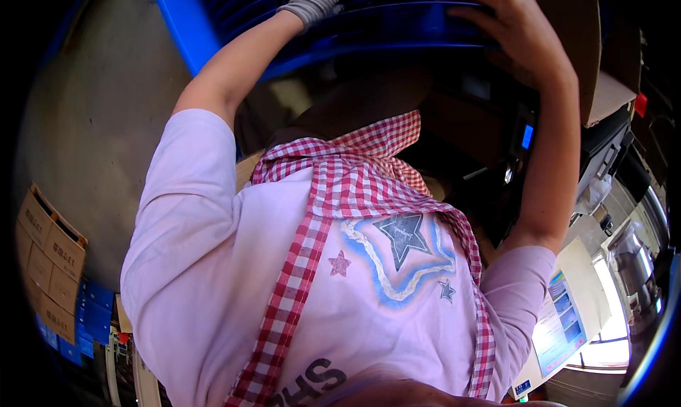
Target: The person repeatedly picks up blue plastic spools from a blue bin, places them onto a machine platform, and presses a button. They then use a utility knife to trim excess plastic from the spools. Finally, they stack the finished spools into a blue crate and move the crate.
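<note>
A blue plastic crate point(386, 48) with curved, evenly spaced ribs fills the top of the head view. My left hand point(317, 1), in a whitish knit glove, reaches over the ribs, and its fingers run out of the picture at the top edge. My bare right hand point(518, 25) closes on the crate's right end, with fingers above and below a thin curved blue edge. What lies inside the crate is too dark to make out.
An open cardboard box point(610, 98) stands close beside my right forearm. Below it are dark equipment with a small lit blue display point(527, 136) and a sheet with pictures point(560, 325). Stacked brown cartons point(53, 265) stand at the far left, near blue bins point(96, 311).
</note>
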Action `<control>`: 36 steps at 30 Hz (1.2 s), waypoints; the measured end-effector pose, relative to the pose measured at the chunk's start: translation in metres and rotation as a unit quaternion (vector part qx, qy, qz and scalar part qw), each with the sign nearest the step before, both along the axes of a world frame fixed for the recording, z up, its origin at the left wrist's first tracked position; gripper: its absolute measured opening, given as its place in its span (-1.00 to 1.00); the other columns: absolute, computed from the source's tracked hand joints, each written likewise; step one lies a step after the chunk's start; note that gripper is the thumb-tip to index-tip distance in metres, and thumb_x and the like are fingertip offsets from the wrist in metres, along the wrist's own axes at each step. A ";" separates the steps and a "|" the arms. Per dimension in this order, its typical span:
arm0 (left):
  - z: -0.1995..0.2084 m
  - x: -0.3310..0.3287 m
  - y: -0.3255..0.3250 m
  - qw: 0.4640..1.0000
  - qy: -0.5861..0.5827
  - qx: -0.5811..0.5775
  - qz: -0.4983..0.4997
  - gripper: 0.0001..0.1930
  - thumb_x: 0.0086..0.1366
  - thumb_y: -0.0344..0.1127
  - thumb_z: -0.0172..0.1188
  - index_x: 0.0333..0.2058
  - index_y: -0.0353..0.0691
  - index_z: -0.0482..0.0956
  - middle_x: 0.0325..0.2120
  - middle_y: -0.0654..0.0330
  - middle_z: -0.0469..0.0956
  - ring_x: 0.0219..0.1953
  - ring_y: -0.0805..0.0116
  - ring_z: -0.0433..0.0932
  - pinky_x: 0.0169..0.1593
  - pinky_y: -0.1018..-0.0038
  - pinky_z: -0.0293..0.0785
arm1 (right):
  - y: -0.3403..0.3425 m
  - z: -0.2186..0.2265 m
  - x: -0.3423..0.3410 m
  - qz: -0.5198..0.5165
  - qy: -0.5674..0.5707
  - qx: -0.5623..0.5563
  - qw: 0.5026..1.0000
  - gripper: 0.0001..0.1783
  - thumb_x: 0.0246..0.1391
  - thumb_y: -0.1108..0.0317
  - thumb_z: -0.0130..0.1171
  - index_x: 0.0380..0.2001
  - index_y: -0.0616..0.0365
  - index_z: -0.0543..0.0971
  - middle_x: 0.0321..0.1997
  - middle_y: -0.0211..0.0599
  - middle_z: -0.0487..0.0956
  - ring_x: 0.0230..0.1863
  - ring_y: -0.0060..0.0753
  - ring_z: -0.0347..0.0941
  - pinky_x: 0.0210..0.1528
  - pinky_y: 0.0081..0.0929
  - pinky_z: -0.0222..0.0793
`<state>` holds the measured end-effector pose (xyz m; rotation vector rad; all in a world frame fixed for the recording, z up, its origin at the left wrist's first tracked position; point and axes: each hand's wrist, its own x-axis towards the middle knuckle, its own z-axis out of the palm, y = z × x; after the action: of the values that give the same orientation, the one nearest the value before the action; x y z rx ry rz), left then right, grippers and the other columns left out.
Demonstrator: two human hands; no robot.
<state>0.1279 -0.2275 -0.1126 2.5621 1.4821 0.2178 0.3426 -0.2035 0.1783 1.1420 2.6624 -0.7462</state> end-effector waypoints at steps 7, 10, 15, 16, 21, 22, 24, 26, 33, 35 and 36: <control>0.021 -0.007 -0.033 0.996 -0.044 -0.045 -0.059 -0.29 -0.01 -0.20 0.19 0.18 -0.15 0.24 -0.01 0.05 0.36 0.08 0.09 0.31 0.15 0.18 0.19 | -0.015 0.006 0.039 0.014 0.041 -0.048 0.998 -0.74 -0.02 0.44 0.19 -0.19 0.12 0.61 -0.27 -0.15 0.61 -0.26 -0.10 0.56 -0.15 -0.38 0.47; -0.037 0.004 -0.044 0.999 -0.017 0.041 -0.012 -0.30 0.01 -0.24 0.14 0.19 -0.16 0.22 0.01 0.05 0.35 0.08 0.10 0.31 0.17 0.13 0.17 | -0.025 0.015 0.040 0.059 0.025 -0.011 0.998 -0.70 -0.10 0.45 0.22 -0.20 0.06 0.62 -0.25 -0.17 0.61 -0.25 -0.09 0.55 -0.16 -0.34 0.48; -0.007 0.005 -0.043 1.000 -0.014 0.010 0.023 -0.18 -0.04 -0.14 0.25 0.22 -0.22 0.15 0.02 0.02 0.32 0.11 0.08 0.27 0.20 0.08 0.11 | -0.037 0.021 0.042 0.038 0.005 -0.008 0.999 -0.62 -0.20 0.50 0.23 -0.18 0.03 0.62 -0.24 -0.19 0.61 -0.23 -0.08 0.54 -0.14 -0.34 0.48; 0.006 0.004 -0.043 0.999 -0.029 -0.027 0.030 -0.14 -0.06 -0.10 0.28 0.22 -0.24 0.14 0.02 0.01 0.31 0.11 0.08 0.26 0.21 0.07 0.10 | -0.036 0.020 0.042 0.037 0.008 -0.008 0.999 -0.61 -0.20 0.50 0.23 -0.18 0.03 0.62 -0.24 -0.19 0.61 -0.23 -0.08 0.54 -0.14 -0.34 0.48; -0.005 0.001 -0.037 0.997 -0.037 -0.059 0.034 -0.06 -0.11 -0.04 0.33 0.22 -0.27 0.11 0.01 -0.01 0.30 0.12 0.07 0.24 0.22 0.12 0.08 | -0.029 0.022 0.034 0.055 0.029 0.000 0.998 -0.71 -0.12 0.45 0.21 -0.23 0.04 0.62 -0.27 -0.19 0.61 -0.27 -0.11 0.55 -0.19 -0.38 0.47; -0.005 -0.001 -0.036 0.997 -0.040 -0.059 0.031 -0.06 -0.11 -0.04 0.34 0.22 -0.27 0.11 0.01 0.00 0.30 0.11 0.07 0.25 0.22 0.13 0.09 | -0.026 0.020 0.032 0.067 0.036 0.006 0.997 -0.74 -0.10 0.43 0.21 -0.25 0.04 0.63 -0.28 -0.18 0.61 -0.29 -0.12 0.55 -0.20 -0.39 0.47; -0.008 -0.001 -0.033 0.997 -0.043 -0.058 0.021 -0.05 -0.11 -0.04 0.34 0.23 -0.27 0.10 -0.01 0.00 0.32 0.10 0.07 0.26 0.20 0.14 0.10 | -0.023 0.019 0.021 0.023 0.037 -0.010 0.999 -0.79 -0.06 0.41 0.20 -0.28 0.08 0.63 -0.32 -0.17 0.61 -0.32 -0.11 0.55 -0.22 -0.41 0.46; -0.011 -0.004 -0.030 0.998 -0.038 -0.057 0.013 -0.05 -0.11 -0.04 0.34 0.23 -0.26 0.10 -0.02 0.00 0.33 0.08 0.08 0.27 0.19 0.15 0.12 | -0.019 0.018 0.011 0.013 0.034 -0.019 0.999 -0.81 -0.04 0.40 0.20 -0.29 0.11 0.62 -0.36 -0.16 0.61 -0.34 -0.10 0.55 -0.24 -0.42 0.46; -0.005 -0.004 -0.038 0.996 -0.049 -0.065 0.033 -0.06 -0.09 -0.04 0.34 0.23 -0.26 0.10 -0.03 0.00 0.34 0.07 0.08 0.28 0.19 0.14 0.11 | -0.023 0.019 0.020 0.042 0.058 0.006 0.997 -0.79 -0.05 0.35 0.22 -0.28 0.09 0.63 -0.39 -0.15 0.60 -0.38 -0.12 0.54 -0.30 -0.36 0.46; -0.002 -0.004 -0.035 0.996 -0.048 -0.071 0.029 -0.06 -0.09 -0.04 0.34 0.23 -0.26 0.10 -0.03 0.00 0.34 0.06 0.08 0.29 0.18 0.14 0.12 | -0.023 0.008 0.020 0.065 0.031 0.023 0.997 -0.79 -0.04 0.32 0.23 -0.28 0.06 0.63 -0.40 -0.18 0.60 -0.40 -0.14 0.55 -0.34 -0.38 0.45; -0.001 -0.004 -0.033 0.996 -0.047 -0.073 0.027 -0.06 -0.10 -0.04 0.34 0.23 -0.25 0.10 -0.03 0.01 0.34 0.06 0.08 0.29 0.18 0.15 0.13 | -0.022 0.003 0.020 0.076 0.017 0.031 0.996 -0.79 -0.04 0.31 0.23 -0.28 0.05 0.63 -0.41 -0.19 0.60 -0.41 -0.16 0.55 -0.35 -0.39 0.45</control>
<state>0.1243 -0.2610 -0.1133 2.3675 1.4774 0.2249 0.3622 -0.2258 0.1809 0.9336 2.7812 -0.6653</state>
